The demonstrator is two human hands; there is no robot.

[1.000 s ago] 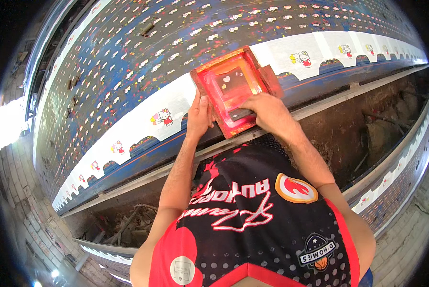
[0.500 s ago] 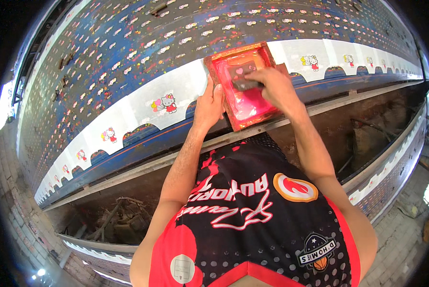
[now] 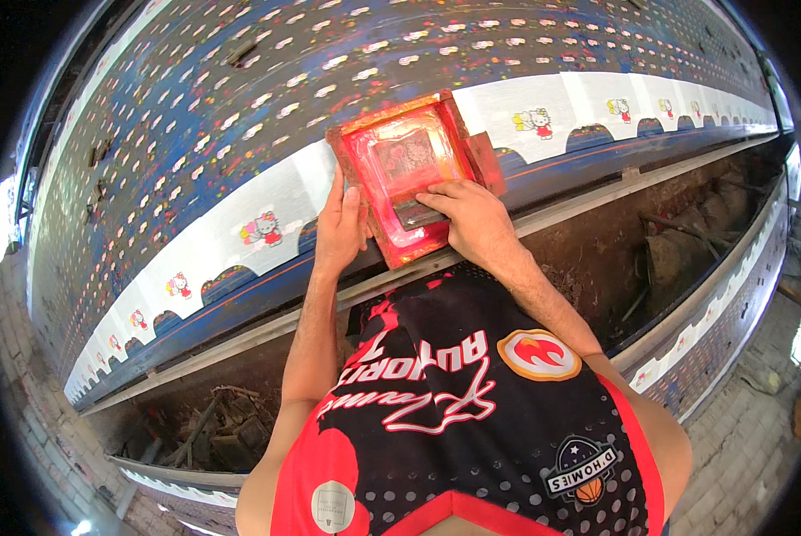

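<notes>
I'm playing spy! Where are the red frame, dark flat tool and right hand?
Red frame [image 3: 390, 114], head view: top rim.
Dark flat tool [image 3: 410, 214], head view: exposed face.
Right hand [image 3: 479, 223], head view: its back.

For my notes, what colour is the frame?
The frame is mostly red, with orange patches; head view.

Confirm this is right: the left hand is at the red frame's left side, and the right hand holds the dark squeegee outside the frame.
Not quite: the head view shows the right hand holding the dark squeegee inside the red frame, not outside.
</notes>
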